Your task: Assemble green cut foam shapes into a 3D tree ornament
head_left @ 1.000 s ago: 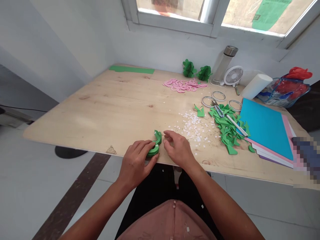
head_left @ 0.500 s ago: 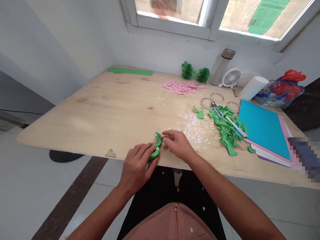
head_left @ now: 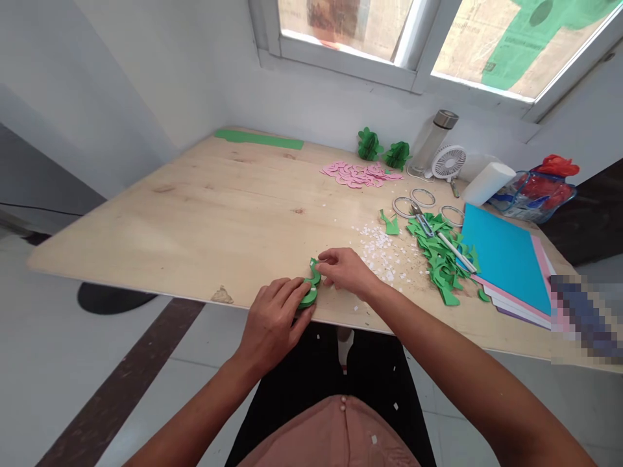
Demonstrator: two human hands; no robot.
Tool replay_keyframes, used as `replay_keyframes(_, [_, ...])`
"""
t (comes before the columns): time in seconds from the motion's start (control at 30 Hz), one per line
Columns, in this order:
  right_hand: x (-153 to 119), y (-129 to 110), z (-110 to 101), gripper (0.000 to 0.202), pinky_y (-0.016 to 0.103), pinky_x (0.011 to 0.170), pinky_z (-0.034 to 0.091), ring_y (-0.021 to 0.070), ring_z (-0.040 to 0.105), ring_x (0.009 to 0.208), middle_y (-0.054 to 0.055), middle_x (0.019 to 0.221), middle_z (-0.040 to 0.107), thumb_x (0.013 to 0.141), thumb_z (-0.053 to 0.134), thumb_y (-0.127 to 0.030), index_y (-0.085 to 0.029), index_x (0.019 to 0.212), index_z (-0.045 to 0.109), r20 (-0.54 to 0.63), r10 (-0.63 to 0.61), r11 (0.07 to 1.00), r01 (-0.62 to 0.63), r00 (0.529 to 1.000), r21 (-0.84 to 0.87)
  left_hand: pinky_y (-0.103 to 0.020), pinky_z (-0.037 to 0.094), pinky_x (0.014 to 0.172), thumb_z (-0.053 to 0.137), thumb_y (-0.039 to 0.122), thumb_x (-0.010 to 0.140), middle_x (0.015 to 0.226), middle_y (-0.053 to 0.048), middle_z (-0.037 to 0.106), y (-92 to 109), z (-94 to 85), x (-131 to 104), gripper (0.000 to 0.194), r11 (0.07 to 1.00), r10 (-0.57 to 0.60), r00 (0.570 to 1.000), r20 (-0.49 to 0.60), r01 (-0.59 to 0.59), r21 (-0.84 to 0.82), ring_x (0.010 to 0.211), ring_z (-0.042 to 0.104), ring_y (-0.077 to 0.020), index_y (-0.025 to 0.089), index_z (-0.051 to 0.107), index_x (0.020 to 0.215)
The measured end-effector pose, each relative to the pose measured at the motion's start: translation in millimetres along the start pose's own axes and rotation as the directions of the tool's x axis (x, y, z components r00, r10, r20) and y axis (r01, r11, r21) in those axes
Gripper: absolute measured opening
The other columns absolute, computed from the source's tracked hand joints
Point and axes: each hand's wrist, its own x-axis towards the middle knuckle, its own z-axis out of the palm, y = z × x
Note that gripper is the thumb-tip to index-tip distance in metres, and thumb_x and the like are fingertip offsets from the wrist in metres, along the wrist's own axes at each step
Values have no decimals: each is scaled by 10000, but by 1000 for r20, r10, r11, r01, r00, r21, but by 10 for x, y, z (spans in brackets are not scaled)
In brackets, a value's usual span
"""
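Note:
A curved stack of green paper cut-outs, with small white patches on top, lies at the table's front edge. My left hand is closed on its lower left part, thumb at the near side and fingers over the top, hiding some of it. My right hand has its thumb and index finger pressed together at the upper end of the stack. Whether something small is between those fingertips cannot be made out. Tiny white paper bits are scattered to the right of this hand.
Green paper scraps lie to the right, with a utility cutter and a white pen on them. Beyond are tape rolls, pink cut-outs, green paper ornaments, a small fan, a bottle and blue paper.
My right fingertips have come in onto the upper end of the green stack and closed together. My left hand keeps its hold. The whole view has shifted slightly.

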Motion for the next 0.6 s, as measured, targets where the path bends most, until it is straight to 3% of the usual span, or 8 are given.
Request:
replay_keyframes(0.17, [114,-60,-18,90,208,489,386,108,560,535,0,630,637,722,613,-217,-161,756,674,19,-70,973,72,997,-220,-403,443,809,528,203,858,1097,-130,663,-5,12,-13,265,1000,-1,1000,-12,1,-10,1000,579,-281,152,573,1114])
replay_keyframes(0.4, [121,-170,-14,62,259,609,412,160,585,709,23,768,665,690,620,-229,-184,731,627,-38,-141,880,108,989,-462,-404,444,804,524,196,859,1092,-134,664,5,1,-20,264,1000,-6,1000,-19,5,-17,1008,570,-287,128,583,1107])
replay_keyframes(0.5, [96,-196,4,73,260,611,417,155,582,699,15,760,655,695,618,-229,-187,753,608,-45,-122,893,90,992,-441,-404,445,803,521,194,857,1093,-134,665,3,2,-19,264,1000,-13,999,-31,12,-23,1008,572,-288,132,589,1105])
replay_keyframes(0.6, [83,-188,27,138,242,602,426,131,578,658,-8,725,639,691,628,-193,-182,825,597,-52,-67,948,48,996,-316,-407,451,797,519,195,852,1086,-136,666,7,-2,-16,269,999,-23,999,-33,22,-33,1003,580,-287,148,599,1104])
